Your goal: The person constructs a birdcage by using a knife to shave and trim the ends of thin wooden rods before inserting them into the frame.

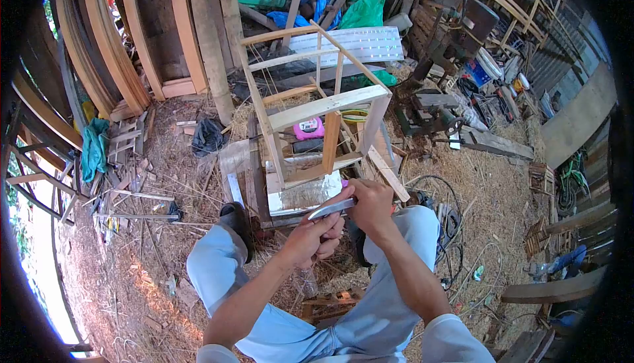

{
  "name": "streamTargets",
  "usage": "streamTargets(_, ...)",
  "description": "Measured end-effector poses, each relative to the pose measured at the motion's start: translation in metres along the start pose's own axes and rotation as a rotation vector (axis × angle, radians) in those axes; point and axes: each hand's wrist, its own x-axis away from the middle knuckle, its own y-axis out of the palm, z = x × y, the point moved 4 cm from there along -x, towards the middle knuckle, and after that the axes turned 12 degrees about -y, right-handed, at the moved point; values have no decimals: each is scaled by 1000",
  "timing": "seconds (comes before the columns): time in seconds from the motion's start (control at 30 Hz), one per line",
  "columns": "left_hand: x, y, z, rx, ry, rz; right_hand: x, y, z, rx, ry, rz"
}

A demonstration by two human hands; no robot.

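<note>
My right hand (pixel 373 206) is closed around a knife (pixel 331 209), its pale blade pointing left across the fingers of my left hand. My left hand (pixel 309 241) has its fingers curled just beneath the blade; whatever they hold is hidden. A small purple bit (pixel 344 183) shows at the fingertips, too small to name. Just beyond the hands, a light wooden frame (pixel 327 110) stands on a low bench. A worn whitish board (pixel 304 190) lies on that bench. Behind the frame's front bar sits a pink tape measure (pixel 309 128).
Curved wooden pieces (pixel 109 39) lean against the left wall. A dark metal machine (pixel 429 108) stands to the right. Black cable (pixel 452 231) loops beside my right knee. Wood shavings (pixel 152 277) cover the ground, and a black plastic bag (pixel 209 136) lies left of the bench.
</note>
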Motion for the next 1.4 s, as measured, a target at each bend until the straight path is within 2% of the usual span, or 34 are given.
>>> streamTargets(0.2,4,1,6,-87,-58,-18,-4,0,5,98,13,-39)
streamTargets(0.33,0,-1,6,-19,-65,16,-8,-2,17,135,97,-61)
streamTargets(0.47,-1,-6,6,17,-49,4,-11,-1,34,165,82,-95)
streamTargets(0.53,2,-3,-4,-50,-24,-61,-6,-8,84,414,539,-12)
streamTargets(0.57,5,-2,-7,-121,-12,-117,0,-10,86,410,548,-7)
streamTargets(0.7,5,-3,6,-105,-6,-15,9,-8,52,79,352,-57)
streamTargets(0.8,2,-5,0,-56,-23,-2,8,-1,24,10,269,-86)
streamTargets(0.87,2,-4,0,47,-32,36,1,1,10,-81,96,-67)
streamTargets(1.0,2,-1,6,70,-22,-21,-4,7,1,-70,-12,-6)
streamTargets(1.4,-3,-2,-3,142,-48,-45,-9,1,15,91,-2,-19)
